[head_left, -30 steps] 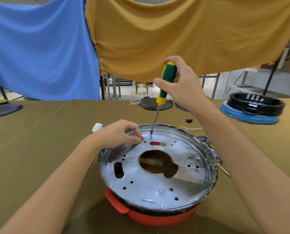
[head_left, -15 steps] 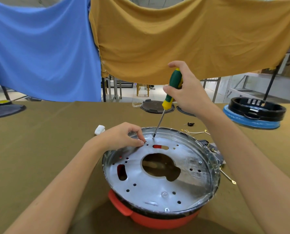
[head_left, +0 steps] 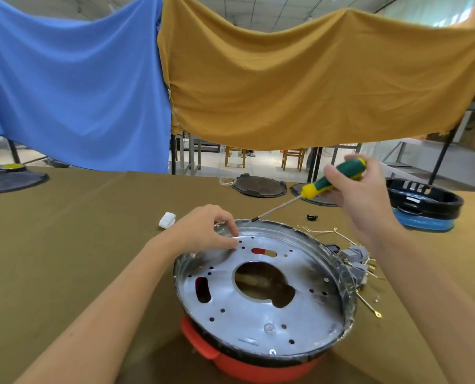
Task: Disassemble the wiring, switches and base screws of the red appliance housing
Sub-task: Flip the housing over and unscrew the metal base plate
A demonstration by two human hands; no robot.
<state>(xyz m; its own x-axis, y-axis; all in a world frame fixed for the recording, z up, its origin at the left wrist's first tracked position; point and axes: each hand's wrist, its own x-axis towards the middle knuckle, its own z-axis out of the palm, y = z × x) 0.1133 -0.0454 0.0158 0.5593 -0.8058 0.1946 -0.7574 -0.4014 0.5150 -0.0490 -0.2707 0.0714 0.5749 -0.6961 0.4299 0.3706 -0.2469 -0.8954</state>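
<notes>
Housing (head_left: 261, 364): upside down at the table's (head_left: 64, 245) near edge, only its red rim showing under the metal plate (head_left: 261, 314).
Your left hand (head_left: 203, 231): fingertips pinched at the plate's far-left rim; whatever they pinch is hidden.
Your right hand (head_left: 360, 195): blurred, clenched on the screwdriver (head_left: 324, 184), tip just above the far rim.
Wiring (head_left: 358, 264): tangled by the plate's right side, partly hidden.

- Table (head_left: 73, 245), olive-brown cloth over top.
- Red housing (head_left: 261, 364) at near edge, metal plate up.
- White lump (head_left: 167, 219) left of it.
- Grey switches (head_left: 355, 259) and loose wires (head_left: 369, 306) at right.
- Dark lids (head_left: 258, 186) far centre; black-and-blue base (head_left: 424, 209) far right.
</notes>
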